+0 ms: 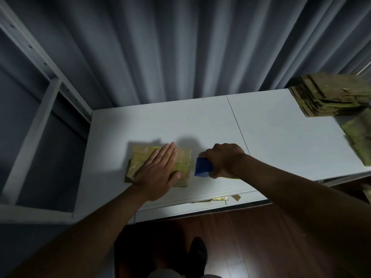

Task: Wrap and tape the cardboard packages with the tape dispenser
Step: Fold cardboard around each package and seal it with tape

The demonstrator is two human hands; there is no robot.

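Cardboard package [181,157] is lying flat on the white counter [281,137], toward its left side, and the left hand [160,169] is pressing down on it, fingers straight and together, pointing to about 1 o'clock, thumb spread out toward 3 o'clock. Yellowish tape is shining across the package's top. At 3 o'clock from the package, just beside its edge, the right hand [224,159] is clenching the blue tape dispenser [203,167], fingers curled round it in a closed grip, the blue body pointing down at the counter. Whether the dispenser is touching the package is hard to tell. Over at 2 o'clock, well apart, a stack of flat cardboard pieces [329,95] is sitting at the counter's far right corner. Scraps of tape [219,198] are lying at the near edge, around 6 o'clock from the dispenser.
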